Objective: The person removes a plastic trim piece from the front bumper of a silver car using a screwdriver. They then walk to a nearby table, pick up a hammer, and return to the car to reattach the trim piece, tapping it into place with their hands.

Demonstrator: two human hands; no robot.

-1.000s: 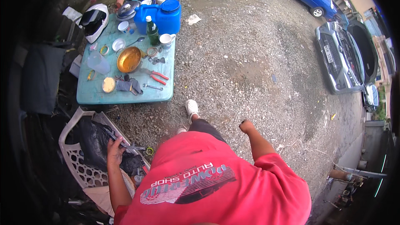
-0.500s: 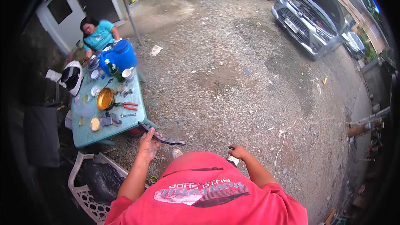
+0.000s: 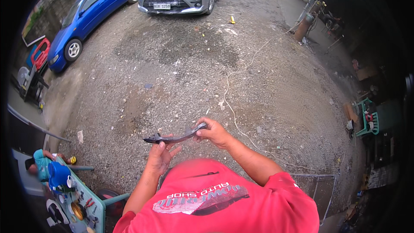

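Note:
A long, curved dark plastic strip (image 3: 179,138), with a small raised bit near its left part, is held roughly level in front of my red shirt. My right hand (image 3: 214,133) pinches its right end between thumb and fingers. Beneath its left half, my left hand (image 3: 158,159) supports it, thumb against the strip and the other fingers partly spread. What exact part the strip is, I cannot tell.
A green table (image 3: 100,215) bearing tools and a blue jug (image 3: 59,175) stands at the lower left, a person (image 3: 42,162) beside it. A pale cord (image 3: 233,111) crosses the gravel. Ahead are a silver car (image 3: 174,3), hood raised, and a blue car (image 3: 88,17).
My view has swung right, so the table sits farther left. My right hand has come up and taken hold of the strip's right end; before, only my left hand held it.

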